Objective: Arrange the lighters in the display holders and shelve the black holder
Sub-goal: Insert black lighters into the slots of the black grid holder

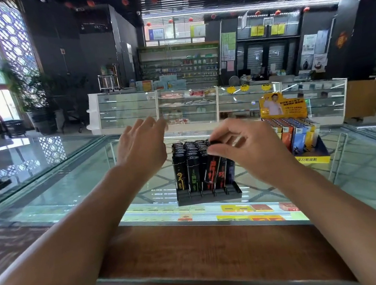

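1. Glass counter (73, 180): a display case with a transparent top; it bears both lighter holders. Its near edge is trimmed with a wooden ledge (207, 253). Packaged goods with yellow and red labels show through the glass below.
2. Black holder (209, 195): a low slotted tray standing on the glass near the centre of the view. It is filled with rows of black lighters (191, 165), all upright, their printed fronts facing the camera in yellow, green, red and purple.
3. Tilted lighter (212, 171): a black lighter with red characters, in the front row of the black holder. It leans to the right at the top, with its base down at the slots of the tray.
4. Right hand (249, 146): closed in a pinch, with thumb and fingertips gripping the cap of the tilted lighter from above.
5. Left hand (141, 145): open and empty, fingers spread and extended forward. It hovers above the glass just left of the black holder, touching nothing.
6. Yellow holder (300, 138): a cardboard display box with a printed yellow back card, standing on the glass to the right of the black holder and slightly farther back. It holds upright lighters in orange, blue and yellow.
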`<action>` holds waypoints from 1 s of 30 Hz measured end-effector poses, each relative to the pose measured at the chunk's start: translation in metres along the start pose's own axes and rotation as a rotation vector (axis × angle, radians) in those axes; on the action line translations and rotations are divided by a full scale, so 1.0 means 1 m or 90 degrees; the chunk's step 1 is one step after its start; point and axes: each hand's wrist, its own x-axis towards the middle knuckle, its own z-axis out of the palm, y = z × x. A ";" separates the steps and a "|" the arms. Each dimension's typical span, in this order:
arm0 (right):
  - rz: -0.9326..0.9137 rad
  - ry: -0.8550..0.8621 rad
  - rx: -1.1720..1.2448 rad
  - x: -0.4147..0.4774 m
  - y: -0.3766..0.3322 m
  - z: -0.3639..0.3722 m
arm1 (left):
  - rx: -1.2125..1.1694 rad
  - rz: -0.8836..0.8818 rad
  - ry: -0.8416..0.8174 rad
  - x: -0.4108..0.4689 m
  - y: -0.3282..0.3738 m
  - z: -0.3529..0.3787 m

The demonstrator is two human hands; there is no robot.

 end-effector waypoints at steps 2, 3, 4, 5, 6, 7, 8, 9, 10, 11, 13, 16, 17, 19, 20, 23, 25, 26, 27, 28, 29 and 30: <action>-0.027 -0.022 -0.047 0.000 0.001 0.001 | 0.007 -0.019 -0.034 -0.001 -0.001 0.001; -0.037 -0.026 -0.058 0.000 0.002 0.002 | 0.012 -0.023 -0.051 -0.002 0.000 0.002; -0.045 -0.032 -0.065 0.001 0.002 0.002 | 0.016 -0.021 -0.064 -0.002 0.000 0.002; -0.053 -0.040 -0.068 0.001 0.002 0.003 | 0.019 -0.017 -0.073 -0.003 0.001 0.003; -0.060 -0.047 -0.072 0.001 0.002 0.003 | 0.022 -0.012 -0.079 -0.003 0.000 0.004; -0.064 -0.052 -0.074 0.001 0.002 0.004 | 0.024 -0.009 -0.083 -0.002 0.000 0.005; -0.066 -0.055 -0.072 0.001 0.002 0.005 | 0.025 -0.009 -0.086 -0.002 -0.001 0.006; -0.065 -0.057 -0.068 0.001 0.002 0.005 | 0.027 -0.008 -0.087 -0.002 -0.001 0.006; -0.064 -0.057 -0.062 0.001 0.001 0.006 | 0.030 -0.008 -0.088 -0.002 -0.002 0.007; -0.061 -0.054 -0.055 0.001 0.001 0.006 | 0.032 -0.007 -0.090 -0.003 -0.002 0.007; -0.054 -0.043 -0.037 0.000 0.000 0.010 | 0.034 -0.008 -0.096 -0.004 -0.001 0.008; -0.062 -0.048 -0.052 -0.001 -0.001 0.017 | 0.034 -0.011 -0.110 -0.005 0.001 0.009; -0.067 -0.054 -0.068 -0.001 -0.001 0.019 | 0.033 -0.014 -0.116 -0.005 0.002 0.009; -0.065 -0.060 -0.093 -0.001 -0.003 0.018 | 0.031 -0.022 -0.121 -0.006 0.003 0.008; -0.063 -0.057 -0.101 -0.001 -0.005 0.017 | 0.025 -0.027 -0.124 -0.006 0.003 0.009; 0.012 -0.051 -0.084 -0.004 -0.011 0.013 | 0.016 -0.055 -0.191 -0.007 0.001 0.009; 0.165 -0.096 -0.003 -0.003 -0.011 0.001 | -0.040 -0.084 -0.288 -0.006 0.001 0.003; 0.234 -0.123 0.019 -0.003 -0.009 -0.006 | -0.088 -0.101 -0.342 -0.007 0.003 -0.003; 0.281 -0.151 0.009 -0.004 -0.006 -0.012 | -0.129 -0.113 -0.403 -0.010 0.005 -0.010; 0.311 -0.178 -0.020 -0.007 -0.003 -0.016 | -0.158 -0.109 -0.468 -0.015 0.009 -0.018; 0.330 -0.206 -0.052 -0.010 0.000 -0.017 | -0.175 -0.095 -0.532 -0.020 0.012 -0.027; 0.346 -0.235 -0.078 -0.014 0.001 -0.016 | -0.174 -0.077 -0.590 -0.025 0.014 -0.036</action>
